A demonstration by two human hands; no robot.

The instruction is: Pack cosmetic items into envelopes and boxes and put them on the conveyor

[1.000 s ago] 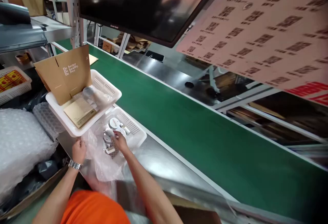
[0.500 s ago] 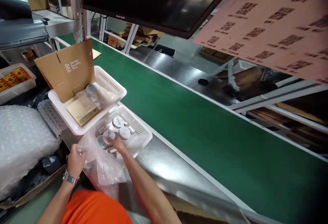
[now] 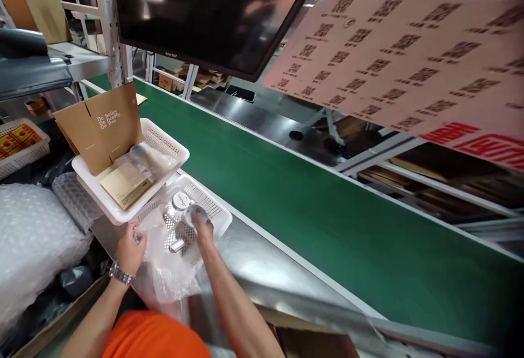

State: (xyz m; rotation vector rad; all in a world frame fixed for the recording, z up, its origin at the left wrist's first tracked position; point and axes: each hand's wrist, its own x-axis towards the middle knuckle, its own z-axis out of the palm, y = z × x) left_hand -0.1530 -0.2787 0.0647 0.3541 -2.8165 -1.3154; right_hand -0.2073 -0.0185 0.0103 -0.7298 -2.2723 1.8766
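Across goes the right hand (image 3: 203, 227), from the lower basket's (image 3: 226, 220) left side to its right, apparently bringing a jar (image 3: 200, 211) along!
Fingers curl firmly round that jar, inside the basket; the left hand (image 3: 131, 251) pinches the bubble wrap (image 3: 174, 279). A slipping grip could drop the jar onto the lettered one (image 3: 180, 201) close by; slack wrap could snag the vial (image 3: 177, 246). The upper basket (image 3: 185, 154) crowds the far-left corner, brown carton (image 3: 100, 134) standing in it, while the green belt (image 3: 286, 194) runs alongside.

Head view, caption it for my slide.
Right hand at a round container in a white basket; left hand holding bubble wrap.
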